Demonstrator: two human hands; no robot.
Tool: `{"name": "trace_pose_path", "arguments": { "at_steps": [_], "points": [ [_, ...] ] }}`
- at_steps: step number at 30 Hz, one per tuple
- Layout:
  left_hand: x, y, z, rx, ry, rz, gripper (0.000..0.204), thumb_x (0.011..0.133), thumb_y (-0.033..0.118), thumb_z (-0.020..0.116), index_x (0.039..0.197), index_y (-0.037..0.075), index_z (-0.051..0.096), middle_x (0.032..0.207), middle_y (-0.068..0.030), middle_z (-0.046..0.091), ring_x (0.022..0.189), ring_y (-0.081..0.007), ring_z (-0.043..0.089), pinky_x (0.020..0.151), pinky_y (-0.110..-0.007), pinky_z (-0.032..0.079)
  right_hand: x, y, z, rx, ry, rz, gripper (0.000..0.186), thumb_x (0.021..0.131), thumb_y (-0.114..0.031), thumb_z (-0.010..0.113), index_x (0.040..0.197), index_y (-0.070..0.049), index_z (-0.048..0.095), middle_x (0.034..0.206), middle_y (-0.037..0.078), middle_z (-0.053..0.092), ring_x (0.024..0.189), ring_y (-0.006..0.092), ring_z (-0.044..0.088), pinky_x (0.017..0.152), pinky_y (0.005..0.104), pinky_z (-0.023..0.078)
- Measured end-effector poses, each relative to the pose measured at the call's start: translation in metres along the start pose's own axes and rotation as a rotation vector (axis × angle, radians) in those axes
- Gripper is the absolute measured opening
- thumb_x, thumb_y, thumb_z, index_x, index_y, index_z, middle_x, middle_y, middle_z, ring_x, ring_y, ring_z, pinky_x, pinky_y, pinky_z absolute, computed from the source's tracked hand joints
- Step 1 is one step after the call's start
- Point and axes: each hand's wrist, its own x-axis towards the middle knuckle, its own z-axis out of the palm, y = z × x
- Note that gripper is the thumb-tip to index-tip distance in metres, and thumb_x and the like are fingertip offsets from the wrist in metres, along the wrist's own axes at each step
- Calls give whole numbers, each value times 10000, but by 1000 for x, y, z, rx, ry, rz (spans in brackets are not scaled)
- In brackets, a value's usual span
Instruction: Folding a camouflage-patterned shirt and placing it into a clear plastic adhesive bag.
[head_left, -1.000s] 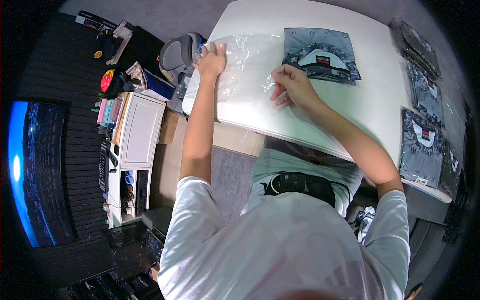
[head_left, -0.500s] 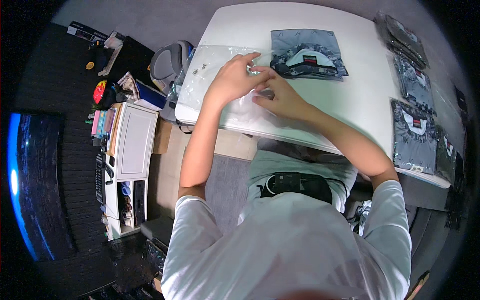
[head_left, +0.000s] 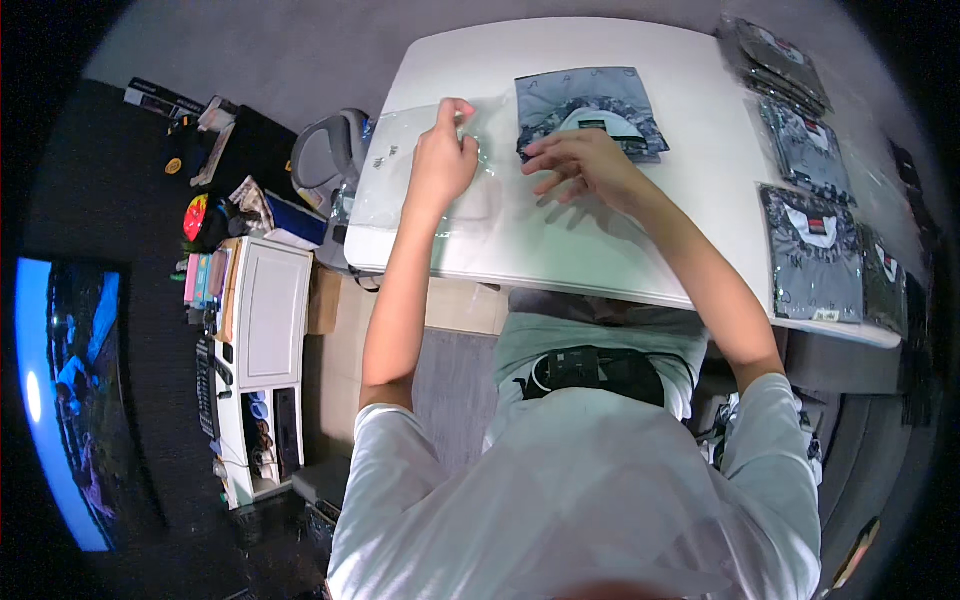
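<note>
A clear plastic bag (head_left: 400,200) lies flat on the left part of the white table (head_left: 560,258). My left hand (head_left: 445,163) is over its right side, fingers curled and closed on the film; the exact grip is hard to see. To the right, my right hand (head_left: 592,168) hovers with its fingers apart and nothing in them. It covers the lower edge of a folded grey T-shirt (head_left: 572,88), which has a dark patterned band around its collar and a dark neck label.
Several bagged folded shirts (head_left: 815,255) lie along the table's right edge, with a stack of them (head_left: 780,65) at the far corner. A grey chair (head_left: 328,155) stands beyond the left edge. A white cabinet (head_left: 268,310) and a lit screen (head_left: 70,400) are farther left.
My hands were together over the bag's right side; now they are apart. The right has moved right, toward the shirt, and its fingers have spread. The left has shifted slightly left.
</note>
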Motion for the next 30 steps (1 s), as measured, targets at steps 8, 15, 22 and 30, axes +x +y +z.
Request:
{"name": "trace_pose_path", "arguments": {
  "at_steps": [8, 15, 22, 30],
  "points": [
    [18, 19, 58, 467, -111, 175, 417, 868, 80, 544, 1275, 21, 610, 1313, -257, 602, 1028, -439, 660, 910, -471, 540, -61, 23, -37, 459, 227, 222, 496, 1026, -258, 423, 1369, 99, 456, 1344, 209, 611, 1228, 317, 621, 1012, 350, 513],
    [1, 44, 105, 640, -101, 453, 578, 949, 360, 625, 1343, -50, 524, 1516, -189, 438, 1401, -415, 409, 1070, -646, 371, -47, 28, -44, 473, 335, 200, 332, 1042, -227, 406, 1189, 18, 576, 1284, 170, 658, 1127, 291, 683, 913, 341, 585],
    [20, 29, 102, 589, -206, 592, 411, 886, 239, 688, 1200, -22, 651, 1341, -145, 604, 1283, -348, 542, 928, -575, 495, -42, 32, -44, 446, 327, 183, 321, 1041, -205, 435, 1270, 6, 511, 1207, 165, 683, 1057, 289, 710, 848, 336, 609],
    [32, 44, 85, 450, -183, 556, 248, 863, 223, 564, 895, 7, 682, 818, -184, 714, 762, -376, 713, 696, -494, 570, -43, 34, -24, 547, 380, 138, 461, 1023, -328, 532, 1327, 9, 446, 1328, 195, 588, 1162, 334, 648, 951, 382, 569]
  ]
}}
